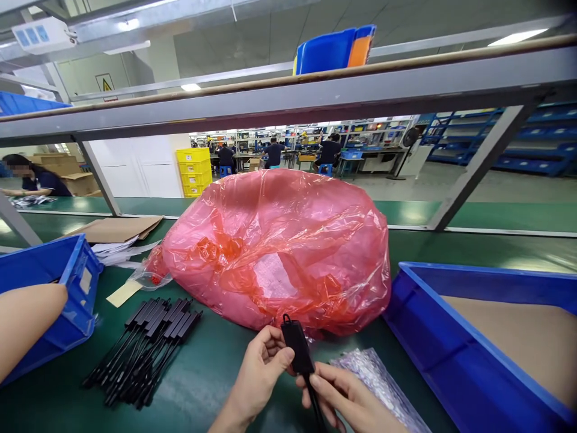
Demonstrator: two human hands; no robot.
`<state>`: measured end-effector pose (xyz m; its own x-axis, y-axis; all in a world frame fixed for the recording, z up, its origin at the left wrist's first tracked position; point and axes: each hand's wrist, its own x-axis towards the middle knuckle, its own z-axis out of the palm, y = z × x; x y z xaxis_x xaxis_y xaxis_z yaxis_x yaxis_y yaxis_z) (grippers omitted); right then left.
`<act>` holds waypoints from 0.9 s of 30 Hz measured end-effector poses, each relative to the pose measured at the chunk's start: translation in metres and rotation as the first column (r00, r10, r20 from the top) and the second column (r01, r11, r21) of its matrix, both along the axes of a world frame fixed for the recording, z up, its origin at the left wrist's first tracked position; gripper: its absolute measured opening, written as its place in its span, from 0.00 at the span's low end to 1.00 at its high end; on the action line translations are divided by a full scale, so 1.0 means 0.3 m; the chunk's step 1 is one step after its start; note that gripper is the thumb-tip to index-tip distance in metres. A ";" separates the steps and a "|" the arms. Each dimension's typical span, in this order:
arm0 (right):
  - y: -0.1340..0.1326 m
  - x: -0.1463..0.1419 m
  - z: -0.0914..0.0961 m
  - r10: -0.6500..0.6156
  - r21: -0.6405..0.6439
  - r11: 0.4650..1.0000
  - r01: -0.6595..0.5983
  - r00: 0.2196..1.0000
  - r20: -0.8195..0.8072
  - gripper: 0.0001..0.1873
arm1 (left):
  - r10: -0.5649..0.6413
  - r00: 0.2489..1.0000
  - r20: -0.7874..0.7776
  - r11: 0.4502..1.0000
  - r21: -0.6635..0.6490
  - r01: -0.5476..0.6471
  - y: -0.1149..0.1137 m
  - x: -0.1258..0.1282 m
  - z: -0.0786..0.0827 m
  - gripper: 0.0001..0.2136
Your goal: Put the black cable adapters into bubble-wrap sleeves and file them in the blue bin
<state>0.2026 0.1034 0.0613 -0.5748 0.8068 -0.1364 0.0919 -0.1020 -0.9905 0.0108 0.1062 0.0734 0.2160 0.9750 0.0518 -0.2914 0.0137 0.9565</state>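
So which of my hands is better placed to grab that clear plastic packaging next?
Probably your right hand: it's nearer the clear plastic packaging, while your left hand is farther across, gripping the black device. Your right would have to release the cable first, though.

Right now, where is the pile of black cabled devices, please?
In the head view, the pile lies on the green table, left of the left hand, beside a blue plastic bin.
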 end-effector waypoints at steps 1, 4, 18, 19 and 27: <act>-0.001 -0.001 -0.001 -0.001 -0.004 1.000 0.001 1.000 0.002 0.25 | 0.003 1.000 -0.013 1.000 0.000 -0.003 -0.001 -0.001 -0.004 0.15; -0.007 -0.007 -0.001 -0.019 0.004 1.000 0.019 0.999 0.034 0.25 | 0.019 0.999 -0.049 1.000 -0.005 -0.019 -0.004 -0.002 -0.012 0.17; 0.008 0.035 -0.024 -0.513 0.563 0.733 0.382 0.854 0.089 0.13 | -0.190 0.961 0.201 0.965 -0.144 0.220 -0.025 0.021 -0.006 0.21; 0.010 0.038 -0.024 -0.523 0.594 0.705 0.388 0.850 0.066 0.11 | -0.219 0.952 0.213 0.956 -0.150 0.254 -0.029 0.026 -0.011 0.22; 0.008 0.024 -0.005 -0.531 0.742 0.569 0.356 0.848 0.001 0.06 | -0.273 0.936 0.220 0.935 -0.169 0.313 -0.039 0.035 -0.030 0.25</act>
